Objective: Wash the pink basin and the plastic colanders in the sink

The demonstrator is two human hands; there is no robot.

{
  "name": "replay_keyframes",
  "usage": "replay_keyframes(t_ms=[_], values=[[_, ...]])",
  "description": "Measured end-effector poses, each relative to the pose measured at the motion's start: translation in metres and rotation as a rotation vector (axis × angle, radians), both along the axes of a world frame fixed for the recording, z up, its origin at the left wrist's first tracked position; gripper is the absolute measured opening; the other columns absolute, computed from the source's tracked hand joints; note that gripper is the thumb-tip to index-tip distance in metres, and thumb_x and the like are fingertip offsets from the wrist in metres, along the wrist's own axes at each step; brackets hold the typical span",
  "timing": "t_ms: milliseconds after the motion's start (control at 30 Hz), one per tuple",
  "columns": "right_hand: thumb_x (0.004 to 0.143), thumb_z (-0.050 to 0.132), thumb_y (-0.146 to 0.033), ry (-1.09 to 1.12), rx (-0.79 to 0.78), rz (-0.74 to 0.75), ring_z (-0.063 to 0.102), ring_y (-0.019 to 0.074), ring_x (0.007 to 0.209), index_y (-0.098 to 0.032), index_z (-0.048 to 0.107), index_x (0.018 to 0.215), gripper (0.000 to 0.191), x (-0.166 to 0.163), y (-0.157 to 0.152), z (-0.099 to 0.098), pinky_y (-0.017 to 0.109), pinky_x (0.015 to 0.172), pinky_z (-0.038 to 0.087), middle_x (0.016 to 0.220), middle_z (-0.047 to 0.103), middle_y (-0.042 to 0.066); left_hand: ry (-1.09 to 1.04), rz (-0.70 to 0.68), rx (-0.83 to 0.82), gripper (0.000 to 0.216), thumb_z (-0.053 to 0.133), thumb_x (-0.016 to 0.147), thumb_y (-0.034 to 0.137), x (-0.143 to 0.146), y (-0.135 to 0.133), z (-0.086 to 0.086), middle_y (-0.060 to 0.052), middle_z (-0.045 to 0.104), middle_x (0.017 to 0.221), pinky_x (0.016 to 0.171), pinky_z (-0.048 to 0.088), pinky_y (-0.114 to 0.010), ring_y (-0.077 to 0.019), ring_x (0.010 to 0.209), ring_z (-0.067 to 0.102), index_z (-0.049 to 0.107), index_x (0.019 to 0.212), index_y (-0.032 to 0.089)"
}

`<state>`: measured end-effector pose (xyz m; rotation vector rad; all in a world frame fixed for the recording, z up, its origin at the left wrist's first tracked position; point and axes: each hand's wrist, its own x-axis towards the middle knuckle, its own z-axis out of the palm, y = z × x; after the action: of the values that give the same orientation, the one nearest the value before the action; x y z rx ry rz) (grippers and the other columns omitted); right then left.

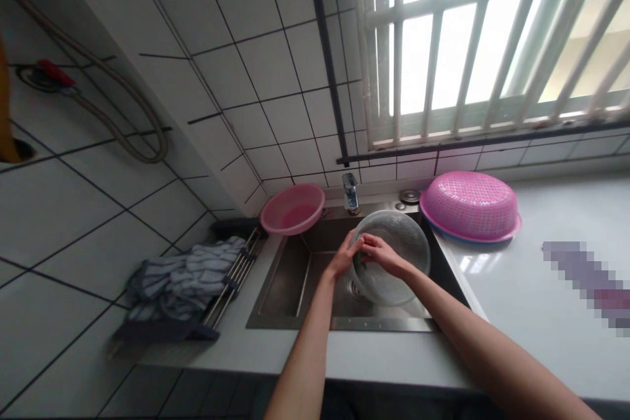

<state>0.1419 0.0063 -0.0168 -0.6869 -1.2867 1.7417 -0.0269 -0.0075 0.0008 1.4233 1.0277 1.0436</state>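
A translucent, finely perforated colander is tilted over the right side of the steel sink. My left hand is at its left rim, fingers closed there with the thumb toward the inside. Bent inward over the same rim, my right hand has its fingertips pressed together close to the left thumb. A small dark greenish patch shows between the hands, too small to name. The fingertips partly hide each other. Behind the colander stands the chrome faucet.
A pink basin rests at the sink's back left corner. An upturned pink basket lies on the right counter. On the left, grey striped cloth lies beside a metal rack. A barred window is behind.
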Motion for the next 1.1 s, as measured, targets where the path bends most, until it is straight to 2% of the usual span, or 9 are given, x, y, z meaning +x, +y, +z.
replay_keyframes(t_ms=[200, 300, 467, 533, 633, 733, 833, 900, 1100], values=[[0.071, 0.085, -0.054, 0.13, -0.103, -0.419, 0.062, 0.0227, 0.096, -0.025, 0.066, 0.091, 0.04, 0.031, 0.035, 0.001, 0.033, 0.084, 0.052, 0.101, 0.07, 0.003, -0.005, -0.062, -0.14, 0.078, 0.086, 0.079, 0.058, 0.003, 0.001, -0.003, -0.014, 0.066, 0.136, 0.109, 0.05, -0.048, -0.0315, 0.124, 0.064, 0.054, 0.141, 0.023], [0.072, 0.085, -0.053, 0.078, -0.108, -0.289, 0.062, 0.0212, 0.091, -0.024, 0.066, 0.091, 0.039, 0.034, 0.032, 0.002, 0.032, 0.081, 0.051, 0.097, 0.069, 0.002, -0.016, -0.042, -0.18, 0.081, 0.094, 0.07, 0.056, -0.002, -0.001, -0.002, -0.014, 0.069, 0.127, 0.11, 0.048, -0.047, -0.0307, 0.122, 0.065, 0.056, 0.132, 0.02], [0.074, 0.087, -0.047, -0.087, -0.024, 0.15, 0.061, 0.0191, 0.084, -0.023, 0.071, 0.091, 0.033, 0.009, 0.002, -0.002, 0.031, 0.075, 0.051, 0.092, 0.069, 0.002, -0.109, 0.053, -0.232, 0.097, 0.088, 0.077, 0.06, -0.007, -0.005, 0.001, -0.018, 0.057, 0.153, 0.114, 0.046, -0.053, -0.033, 0.133, 0.061, 0.04, 0.156, 0.029], [0.072, 0.089, -0.047, -0.096, -0.019, 0.202, 0.061, 0.0196, 0.082, -0.023, 0.071, 0.091, 0.035, 0.0, -0.003, -0.003, 0.032, 0.074, 0.051, 0.09, 0.069, 0.003, -0.122, 0.045, -0.186, 0.094, 0.086, 0.08, 0.059, -0.005, -0.005, 0.001, -0.015, 0.056, 0.155, 0.118, 0.042, -0.052, -0.0334, 0.139, 0.058, 0.043, 0.158, 0.03], [0.074, 0.086, -0.052, 0.004, -0.025, 0.016, 0.063, 0.0207, 0.089, -0.024, 0.071, 0.095, 0.038, 0.0, 0.004, -0.003, 0.033, 0.079, 0.052, 0.098, 0.07, 0.003, -0.161, -0.016, -0.183, 0.079, 0.08, 0.085, 0.062, -0.001, -0.004, 0.0, -0.014, 0.061, 0.151, 0.118, 0.043, -0.047, -0.0333, 0.139, 0.057, 0.056, 0.151, 0.025], [0.075, 0.083, -0.056, 0.131, -0.08, -0.275, 0.063, 0.0219, 0.097, -0.026, 0.068, 0.098, 0.041, 0.015, 0.023, -0.001, 0.034, 0.086, 0.052, 0.105, 0.07, 0.002, -0.199, -0.074, -0.275, 0.082, 0.079, 0.086, 0.064, 0.003, -0.003, -0.001, -0.015, 0.065, 0.145, 0.103, 0.054, -0.045, -0.0333, 0.126, 0.065, 0.054, 0.153, 0.024], [0.073, 0.083, -0.057, 0.15, -0.1, -0.394, 0.062, 0.0222, 0.096, -0.026, 0.067, 0.095, 0.042, 0.029, 0.033, 0.002, 0.033, 0.086, 0.051, 0.102, 0.071, 0.002, -0.21, -0.09, -0.318, 0.085, 0.079, 0.085, 0.065, 0.005, -0.003, -0.003, -0.016, 0.067, 0.142, 0.092, 0.058, -0.041, -0.031, 0.116, 0.069, 0.051, 0.155, 0.026], [0.075, 0.082, -0.056, 0.113, -0.068, -0.326, 0.062, 0.0211, 0.092, -0.025, 0.067, 0.095, 0.04, 0.029, 0.029, 0.003, 0.032, 0.084, 0.051, 0.099, 0.071, 0.001, -0.194, -0.087, -0.322, 0.086, 0.078, 0.085, 0.067, 0.004, -0.004, -0.004, -0.015, 0.068, 0.14, 0.09, 0.059, -0.041, -0.0303, 0.113, 0.07, 0.052, 0.155, 0.027], [0.079, 0.085, -0.054, -0.076, 0.027, 0.249, 0.06, 0.0179, 0.08, -0.022, 0.071, 0.097, 0.039, 0.002, -0.006, -0.002, 0.03, 0.075, 0.048, 0.091, 0.069, 0.002, -0.14, -0.031, -0.237, 0.077, 0.073, 0.084, 0.074, -0.002, -0.004, -0.005, -0.016, 0.075, 0.126, 0.101, 0.055, -0.044, -0.0363, 0.124, 0.067, 0.069, 0.138, 0.02]])
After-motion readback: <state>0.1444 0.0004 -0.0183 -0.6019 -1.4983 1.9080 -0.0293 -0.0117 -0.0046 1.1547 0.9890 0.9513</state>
